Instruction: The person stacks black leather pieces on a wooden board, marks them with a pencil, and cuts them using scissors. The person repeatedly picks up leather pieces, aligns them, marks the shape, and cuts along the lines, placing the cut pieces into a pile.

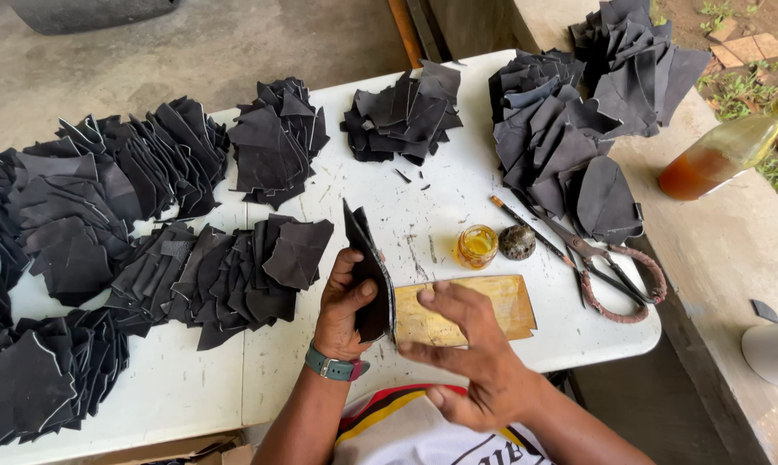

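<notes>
My left hand (344, 303) grips a small stack of black cut leather pieces (369, 269), held upright on edge above the white table (208, 379). My right hand (462, 353) hovers just right of the stack with fingers spread, holding nothing, over a glue-stained yellow board (509, 303). A green watch sits on my left wrist.
Rows and heaps of black leather pieces (105, 232) cover the left and back of the table. A small open jar of yellow glue (477, 245), its round lid (517, 242), a pencil (526, 226) and large scissors (608, 271) lie to the right. An amber bottle (720, 155) lies on the concrete ledge.
</notes>
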